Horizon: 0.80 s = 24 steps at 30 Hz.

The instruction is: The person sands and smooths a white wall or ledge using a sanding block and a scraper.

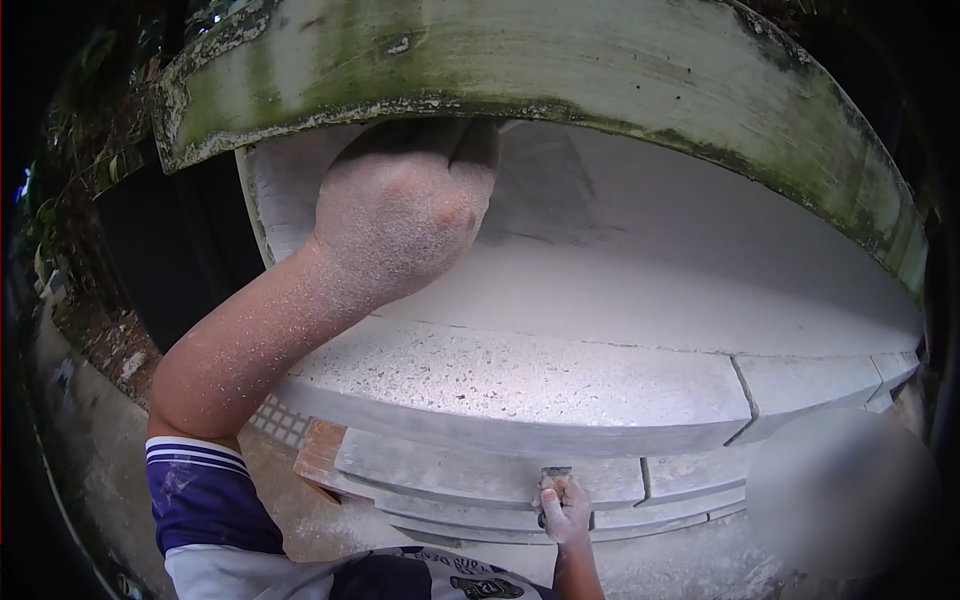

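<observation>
My left hand (415,190), coated in white dust, reaches up beneath the green-stained overhanging slab (480,70). Its back and wrist face the camera, while the fingers are mostly hidden behind the slab's lower edge. Just right of it, a grey smudged patch (545,190) marks the pale curved wall (650,250). Low in the view, my right hand (567,510) is closed on a small flat-edged tool (556,472), in front of the lower stone steps. Dust covers this hand too, and its grip hides most of the tool.
A curved stone ledge (530,385) with scattered dark flecks runs below the wall. Lower steps (450,470) lie nearer me, with a reddish-brown block (320,455) at their left end. A dark panel (185,255) stands at the left. A blurred round area covers the lower right.
</observation>
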{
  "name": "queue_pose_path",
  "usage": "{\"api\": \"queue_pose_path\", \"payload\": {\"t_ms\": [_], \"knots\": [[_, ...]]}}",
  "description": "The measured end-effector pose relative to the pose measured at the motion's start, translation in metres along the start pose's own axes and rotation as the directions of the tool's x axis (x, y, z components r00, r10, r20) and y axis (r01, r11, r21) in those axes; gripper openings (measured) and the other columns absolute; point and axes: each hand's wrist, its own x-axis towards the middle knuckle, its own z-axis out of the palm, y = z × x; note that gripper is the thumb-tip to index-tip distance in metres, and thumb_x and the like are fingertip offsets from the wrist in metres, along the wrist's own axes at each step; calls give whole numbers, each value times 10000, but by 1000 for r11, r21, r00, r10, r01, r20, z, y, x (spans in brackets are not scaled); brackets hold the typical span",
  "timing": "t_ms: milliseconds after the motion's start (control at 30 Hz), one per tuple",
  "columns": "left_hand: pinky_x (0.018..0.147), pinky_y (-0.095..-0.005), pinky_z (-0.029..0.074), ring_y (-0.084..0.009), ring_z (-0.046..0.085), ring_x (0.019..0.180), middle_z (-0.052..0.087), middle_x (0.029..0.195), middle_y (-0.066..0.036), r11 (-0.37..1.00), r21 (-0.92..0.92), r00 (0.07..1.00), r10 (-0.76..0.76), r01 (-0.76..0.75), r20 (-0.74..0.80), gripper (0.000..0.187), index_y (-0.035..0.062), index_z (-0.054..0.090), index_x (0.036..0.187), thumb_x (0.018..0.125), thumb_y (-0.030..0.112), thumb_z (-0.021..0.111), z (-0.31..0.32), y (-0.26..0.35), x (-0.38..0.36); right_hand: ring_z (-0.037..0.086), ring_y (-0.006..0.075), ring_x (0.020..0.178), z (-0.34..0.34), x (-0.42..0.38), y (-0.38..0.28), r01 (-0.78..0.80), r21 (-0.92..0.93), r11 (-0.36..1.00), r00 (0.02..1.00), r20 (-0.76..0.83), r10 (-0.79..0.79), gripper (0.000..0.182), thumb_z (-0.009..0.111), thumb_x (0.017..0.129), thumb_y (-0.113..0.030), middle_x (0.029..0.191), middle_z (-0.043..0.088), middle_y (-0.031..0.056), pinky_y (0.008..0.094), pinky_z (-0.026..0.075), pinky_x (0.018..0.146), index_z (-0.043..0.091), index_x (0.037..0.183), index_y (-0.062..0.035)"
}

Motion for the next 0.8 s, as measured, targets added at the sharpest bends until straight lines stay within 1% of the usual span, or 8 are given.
{"api": "queue_pose_path", "payload": {"t_ms": [167, 267, 333, 367, 433, 533, 700, 800], "knots": [[595, -356, 580, -239, 704, 730, 686, 854, -113, 989, 87, 992, -123, 119, 32, 208, -9, 663, 1045, 851, 37, 720, -9, -19, -21, 574, 99, 595, 0, 0, -2, -11, -37, 999, 1000, 10, 12, 264, 621, 1015, -274, 726, 637, 46, 244, 471, 553, 590, 992, -14], [598, -352, 580, -246, 707, 735, 689, 863, -131, 988, 62, 988, -147, 144, 45, 219, -33, 658, 1077, 876, 42, 707, -3, -12, -19, 571, 104, 586, 2, 1, -2, 11, 24, 1000, 1000, 16, -11, 285, 631, 1013, -296, 723, 632, 46, 242, 464, 547, 588, 989, -15], [569, -321, 566, -232, 654, 666, 631, 830, -127, 1000, -29, 997, 4, -2, 75, 258, -37, 657, 1033, 798, 68, 678, 0, 1, -10, 569, 108, 580, 5, 1, -1, 18, 47, 999, 1000, -2, -18, 299, 638, 1011, -311, 719, 627, 47, 243, 463, 542, 582, 989, -19], [563, -310, 564, -222, 632, 648, 605, 815, -121, 996, -15, 995, 93, -92, 28, 265, -32, 657, 996, 760, 89, 669, 2, 12, 0, 568, 110, 577, 4, 2, -1, 26, 52, 998, 1000, -3, -25, 306, 642, 1010, -319, 717, 625, 48, 244, 462, 540, 579, 989, -21], [484, -310, 536, -177, 615, 591, 587, 726, -74, 976, -35, 976, 214, -215, -36, 199, 26, 654, 833, 693, 165, 681, 15, 29, 10, 567, 114, 573, 1, 3, -3, 10, 51, 999, 1000, 10, -11, 311, 647, 1008, -328, 712, 620, 51, 248, 464, 538, 570, 986, -27], [570, -313, 574, -203, 624, 693, 578, 816, -100, 987, -91, 986, 142, -134, 90, 220, -11, 635, 876, 704, 124, 659, 6, 26, 7, 560, 119, 555, -2, 2, 4, 13, 53, 999, 1000, 14, -14, 321, 653, 1005, -335, 698, 610, 59, 256, 464, 523, 551, 981, -31], [521, -317, 558, -211, 651, 687, 627, 846, -125, 998, 52, 999, 32, -32, 3, 220, -36, 639, 961, 776, 65, 702, -3, -33, -40, 556, 121, 545, 0, 4, 1, 22, 76, 997, 1000, 14, -23, 331, 653, 1005, -334, 688, 604, 65, 254, 459, 510, 547, 976, -21], [563, -351, 550, -258, 655, 676, 624, 802, -131, 983, 155, 982, -120, 97, 144, 287, -52, 644, 1107, 832, 13, 694, -26, -63, -70, 555, 116, 544, 1, 6, -1, 14, 77, 997, 1000, 21, -15, 325, 644, 1008, -331, 686, 603, 57, 253, 457, 511, 553, 975, -21]]}}
